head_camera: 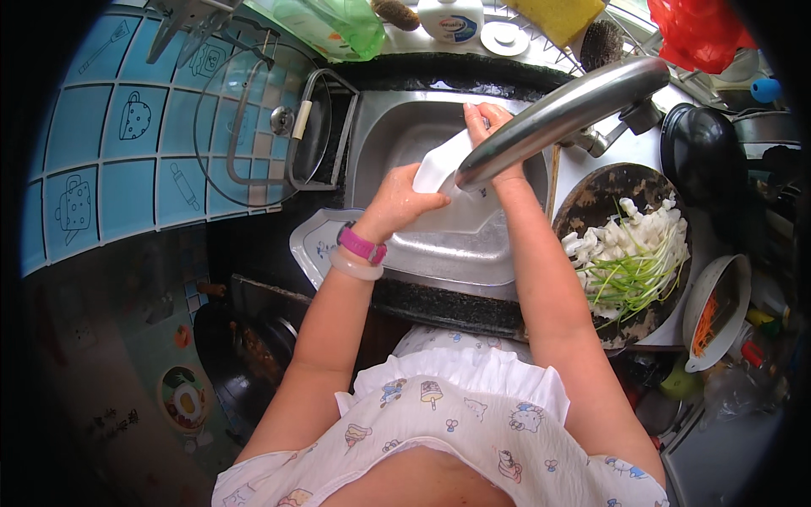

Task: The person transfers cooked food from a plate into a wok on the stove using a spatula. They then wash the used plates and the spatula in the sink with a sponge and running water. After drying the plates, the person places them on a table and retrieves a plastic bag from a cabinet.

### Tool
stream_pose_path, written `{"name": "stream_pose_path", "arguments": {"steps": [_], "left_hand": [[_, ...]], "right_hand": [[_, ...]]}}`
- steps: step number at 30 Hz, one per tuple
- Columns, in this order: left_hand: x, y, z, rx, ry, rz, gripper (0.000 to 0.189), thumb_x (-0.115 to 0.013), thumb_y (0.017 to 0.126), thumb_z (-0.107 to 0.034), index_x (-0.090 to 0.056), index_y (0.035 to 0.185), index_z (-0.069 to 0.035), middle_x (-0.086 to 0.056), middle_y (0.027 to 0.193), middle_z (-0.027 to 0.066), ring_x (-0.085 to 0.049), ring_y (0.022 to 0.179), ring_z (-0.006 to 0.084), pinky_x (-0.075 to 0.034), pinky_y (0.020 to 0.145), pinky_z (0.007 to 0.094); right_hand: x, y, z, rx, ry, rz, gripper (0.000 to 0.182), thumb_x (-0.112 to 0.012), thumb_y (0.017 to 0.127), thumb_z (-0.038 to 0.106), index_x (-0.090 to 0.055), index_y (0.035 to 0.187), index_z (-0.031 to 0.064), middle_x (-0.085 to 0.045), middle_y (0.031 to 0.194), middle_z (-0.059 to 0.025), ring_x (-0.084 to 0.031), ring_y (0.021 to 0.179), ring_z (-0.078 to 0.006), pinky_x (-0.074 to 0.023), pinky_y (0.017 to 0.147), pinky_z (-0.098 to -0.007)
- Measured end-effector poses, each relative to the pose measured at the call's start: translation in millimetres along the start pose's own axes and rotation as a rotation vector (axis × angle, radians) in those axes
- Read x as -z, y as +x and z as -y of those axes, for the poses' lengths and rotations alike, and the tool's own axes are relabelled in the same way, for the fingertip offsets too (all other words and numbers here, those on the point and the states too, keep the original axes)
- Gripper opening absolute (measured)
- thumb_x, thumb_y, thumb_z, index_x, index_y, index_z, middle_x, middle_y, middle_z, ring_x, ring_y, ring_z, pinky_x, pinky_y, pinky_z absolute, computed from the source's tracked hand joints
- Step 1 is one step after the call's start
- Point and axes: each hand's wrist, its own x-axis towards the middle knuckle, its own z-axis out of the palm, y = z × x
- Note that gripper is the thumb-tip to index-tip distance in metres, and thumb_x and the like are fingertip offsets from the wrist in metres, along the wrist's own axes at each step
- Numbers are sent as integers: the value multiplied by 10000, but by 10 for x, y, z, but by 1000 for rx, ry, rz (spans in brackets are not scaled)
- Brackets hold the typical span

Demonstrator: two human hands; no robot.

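Observation:
Both hands hold a white angular dish over the stainless steel sink, under the spout of a metal faucet. My left hand grips its near left edge, the thumb lying on the rim. My right hand is at the far right side, partly hidden by the faucet. Whether water is running is hard to tell. A second white dish with a blue pattern rests on the dark counter left of the sink, close to my left wrist.
Right of the sink, a round chopping board bears white pieces and green scallions. Beyond it sits a white bowl of shredded carrot. A glass lid stands in a rack at left; a wok is lower left. Bottles line the back ledge.

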Motion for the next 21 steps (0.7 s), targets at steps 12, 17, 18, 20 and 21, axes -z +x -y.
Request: {"name": "stream_pose_path", "arguments": {"steps": [12,17,18,20,21], "left_hand": [[-215,92,711,186,-1364,-211,361,-640,868,-64,-562,1214,6,-649,1122,125,-652,1002,251,-549,872,356],[-370,-72,553,225,-1382,-298,429,-639,870,-61,-528,1281,-15,-614,1230,127,-600,1139,276,-494,1004,401],[-394,-110,520,226,-1373,-301,435,-642,866,-55,-526,1284,-17,-610,1237,126,-597,1144,276,-492,1008,403],[-409,-144,442,231,-1425,-314,447,-626,840,4,-537,1277,-19,-629,1222,117,-620,1117,279,-512,1002,426],[-410,-154,449,223,-1379,-339,437,-629,839,3,-542,1267,-13,-633,1212,119,-624,1106,274,-515,993,413]], "right_hand": [[81,-1346,769,199,-26,255,379,-521,938,167,-563,1286,24,-465,1414,-185,-378,1363,-367,-291,1111,-481],[53,-1038,42,117,-99,-141,441,-503,940,158,-508,1367,49,-424,1471,-151,-345,1391,-356,-190,1170,-497],[37,-936,-84,101,37,-139,436,-484,950,156,-502,1371,43,-412,1472,-170,-349,1387,-352,-209,1167,-471],[-55,-727,-296,21,238,-150,425,-456,963,150,-501,1368,28,-409,1462,-200,-369,1368,-349,-249,1154,-431],[-142,-655,-427,-47,300,-161,419,-449,965,145,-505,1361,20,-418,1451,-210,-386,1353,-351,-270,1143,-418]]}}
